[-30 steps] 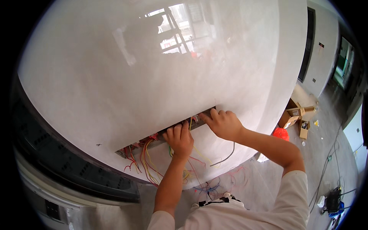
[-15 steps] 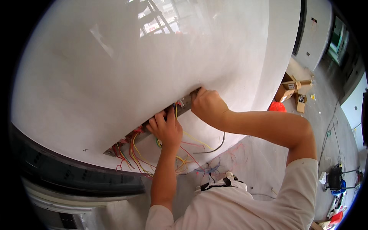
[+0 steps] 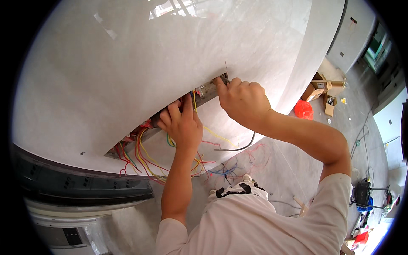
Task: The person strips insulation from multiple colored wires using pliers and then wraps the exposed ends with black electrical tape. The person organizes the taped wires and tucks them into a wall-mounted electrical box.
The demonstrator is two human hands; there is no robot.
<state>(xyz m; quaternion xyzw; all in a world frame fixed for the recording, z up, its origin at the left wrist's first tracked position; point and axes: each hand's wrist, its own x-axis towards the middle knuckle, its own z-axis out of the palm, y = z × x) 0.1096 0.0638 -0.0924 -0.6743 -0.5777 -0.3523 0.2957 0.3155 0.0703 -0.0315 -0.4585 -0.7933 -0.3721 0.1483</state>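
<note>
A long narrow recess (image 3: 209, 91) is cut into the glossy pale wall, with wires and red fittings inside. My left hand (image 3: 182, 125) reaches into its middle; the fingers are bent, the index finger is straighter, and their tips are hidden. Beside them a yellow wire (image 3: 195, 102) comes out. At the recess's right end, my right hand (image 3: 245, 101) is closed around a dark grey cable (image 3: 240, 148), whose loose end hangs in a curve below the hand. Red, yellow and green wires (image 3: 142, 148) spill from the left part of the recess.
Blue and red wire offcuts (image 3: 227, 171) lie on the floor near my feet. Farther right are a red plastic bag (image 3: 303, 109), open cardboard boxes (image 3: 314, 91) and a black item (image 3: 362, 193) with cords. A dark-framed panel (image 3: 85, 180) borders the wall at lower left.
The view has shifted, so the recess sits higher in the picture. My right hand has turned slightly at the recess's right end, showing more of its knuckles. My left hand stays in the recess.
</note>
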